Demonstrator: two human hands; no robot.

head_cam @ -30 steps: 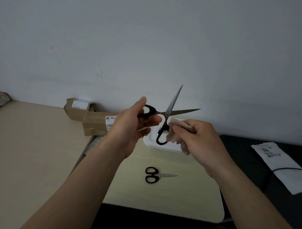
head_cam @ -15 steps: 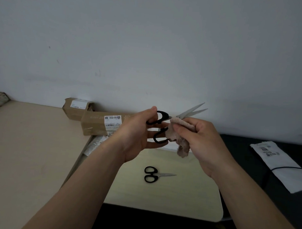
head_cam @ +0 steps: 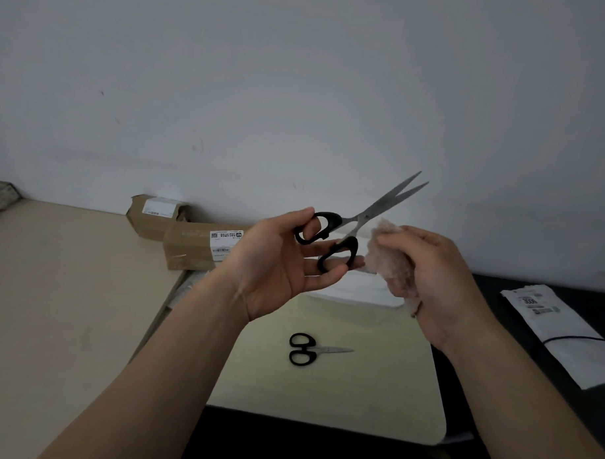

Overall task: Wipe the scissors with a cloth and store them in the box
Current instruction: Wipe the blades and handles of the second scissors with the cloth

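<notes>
Cardboard is seen at the far left: a small carton (head_cam: 157, 214) against the wall and a longer carton (head_cam: 190, 249) just beside it, both labelled, on a beige table (head_cam: 52, 289). Next, the left hand (head_cam: 275, 269) is raised above the table with its palm turned up. Its thumb is passed through one black handle loop of the large scissors (head_cam: 359, 221) and its fingers are curled through the other. The scissors are carried in the air, blades parted narrowly and pointed toward two o'clock. At four o'clock from the pivot, a crumpled pinkish cloth (head_cam: 389, 260) is gripped by the right hand (head_cam: 436, 278), whose fingers are curled round it. The cloth is held just beside the pivot; whether contact is made cannot be told. Behind both hands, a white box (head_cam: 360, 289) is partly hidden on the pale table top (head_cam: 374, 396). At six o'clock from the held pair, small scissors (head_cam: 310, 349) are laid flat, blades closed and pointed to three o'clock. Farthest right, a white labelled packet (head_cam: 558, 331) is laid on a dark surface (head_cam: 497, 294).
</notes>
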